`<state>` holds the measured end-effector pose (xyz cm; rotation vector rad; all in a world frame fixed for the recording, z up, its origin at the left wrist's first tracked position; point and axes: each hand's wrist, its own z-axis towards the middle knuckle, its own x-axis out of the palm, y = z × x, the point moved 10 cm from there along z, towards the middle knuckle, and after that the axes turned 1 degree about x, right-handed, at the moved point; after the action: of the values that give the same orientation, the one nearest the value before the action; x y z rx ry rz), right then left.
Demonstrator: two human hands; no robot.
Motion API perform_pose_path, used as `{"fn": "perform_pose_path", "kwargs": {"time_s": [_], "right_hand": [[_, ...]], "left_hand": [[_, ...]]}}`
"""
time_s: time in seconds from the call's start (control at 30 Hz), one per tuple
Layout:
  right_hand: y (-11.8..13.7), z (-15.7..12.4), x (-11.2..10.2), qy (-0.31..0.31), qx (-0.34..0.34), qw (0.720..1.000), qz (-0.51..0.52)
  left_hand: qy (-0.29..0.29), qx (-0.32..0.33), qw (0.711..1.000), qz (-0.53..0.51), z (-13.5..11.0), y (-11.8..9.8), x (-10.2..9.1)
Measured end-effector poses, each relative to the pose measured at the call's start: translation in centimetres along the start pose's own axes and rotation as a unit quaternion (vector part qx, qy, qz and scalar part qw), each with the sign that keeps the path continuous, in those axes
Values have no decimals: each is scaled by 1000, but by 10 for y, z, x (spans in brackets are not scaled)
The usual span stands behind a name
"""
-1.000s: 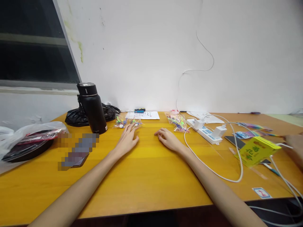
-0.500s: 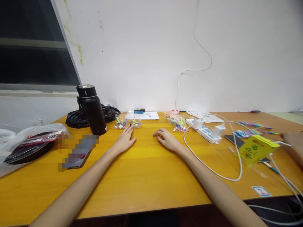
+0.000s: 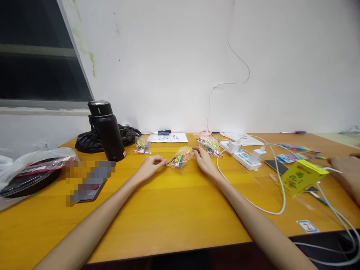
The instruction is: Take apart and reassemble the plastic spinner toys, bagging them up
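My left hand pinches the left end of a small clear plastic bag between thumb and fingers. Small colourful plastic pieces, green, blue, red and white, show through it. At the bag's right end is my right hand, its fingers loosely bent and apart; whether they touch the plastic I cannot tell. A similar bag lies behind my left hand, and another bag of colourful pieces rests just behind my right hand.
A black flask and a phone are on the left. To the right are a power strip with chargers, looping white cables and a yellow box. Another person's hand is at the far right. A screwdriver lies at the back.
My left hand has gone from lying flat by the bags to pinching one, which has moved right and nearer. My right hand's fingers have shifted towards that bag.
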<state>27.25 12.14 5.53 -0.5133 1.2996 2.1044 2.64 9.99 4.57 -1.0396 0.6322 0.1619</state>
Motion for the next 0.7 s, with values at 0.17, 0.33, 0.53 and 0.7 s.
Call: {"fn": "perform_pose_path", "kwargs": {"time_s": [0.17,0.33,0.53,0.7], "right_hand": [[6,-2,6,42,6,999,-16],[24,-5,5,25,-57,996,-59],[74,-19,-10,-4,-164,986,9],[103,-33,-14,13,-210,977,37]], "left_hand": [[-14,-8,999,-51,-1,-1,3],[49,-21,995,-88,-7,-10,26],[73,-18,989,-125,-17,-20,38],[83,-25,985,-150,-18,-24,41]]}}
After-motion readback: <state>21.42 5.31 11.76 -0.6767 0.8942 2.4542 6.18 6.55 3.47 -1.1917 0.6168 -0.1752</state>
